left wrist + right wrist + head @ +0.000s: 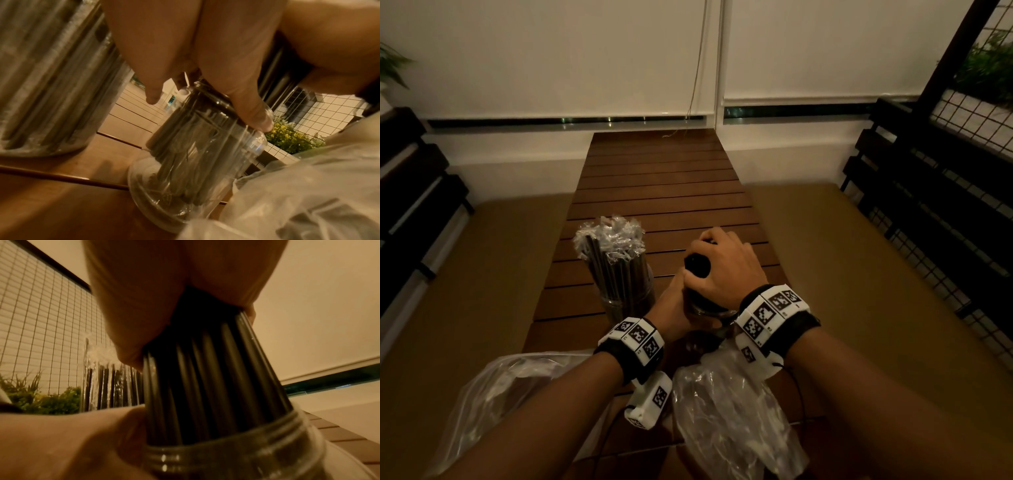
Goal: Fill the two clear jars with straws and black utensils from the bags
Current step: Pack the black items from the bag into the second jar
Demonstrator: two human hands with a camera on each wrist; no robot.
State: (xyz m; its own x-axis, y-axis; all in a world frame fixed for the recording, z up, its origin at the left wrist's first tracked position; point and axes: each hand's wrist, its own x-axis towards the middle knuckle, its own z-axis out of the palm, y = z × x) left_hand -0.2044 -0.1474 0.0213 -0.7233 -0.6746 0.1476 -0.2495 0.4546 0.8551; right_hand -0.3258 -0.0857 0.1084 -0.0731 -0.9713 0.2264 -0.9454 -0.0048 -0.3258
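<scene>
On the slatted wooden table [664,192] stands a clear jar [619,305] full of wrapped dark straws [616,260]. To its right is the second clear jar [709,310], with a bundle of black utensils [697,265] standing in it. My left hand [671,301] grips this jar by its side; the left wrist view shows its fingers [246,105] round the glass [195,154]. From above, my right hand [722,263] clasps the top of the utensil bundle [205,378], which sticks out of the jar's threaded neck [226,456].
Two crumpled clear plastic bags lie at the table's near end, one on the left [500,394] and one under my right wrist [729,421]. Dark slatted benches [928,205] flank the table. A wire grid with plants [979,85] stands at the right.
</scene>
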